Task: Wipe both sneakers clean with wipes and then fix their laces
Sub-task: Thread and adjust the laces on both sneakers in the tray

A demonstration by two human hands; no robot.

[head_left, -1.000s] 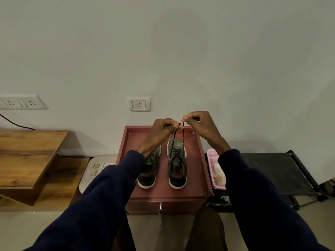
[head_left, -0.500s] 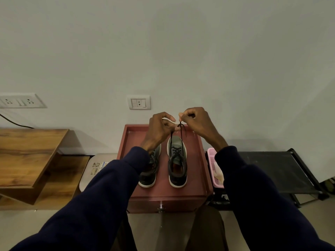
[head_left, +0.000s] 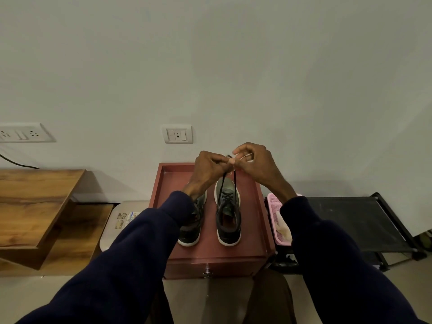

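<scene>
Lacing step: left grip (head_left: 211, 167) and right grip (head_left: 256, 164) pinched the laces (head_left: 235, 181), sneaker (head_left: 228, 213) below; next, probably crossing a knot

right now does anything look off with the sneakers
Nothing stands out. The left sneaker and right sneaker sit upright on the red cabinet; the left hand and right hand pinch the right sneaker's laces.

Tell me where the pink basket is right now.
In the head view, the pink basket sits right of the red cabinet, by the black rack's left end, partly behind the right sleeve.
</scene>
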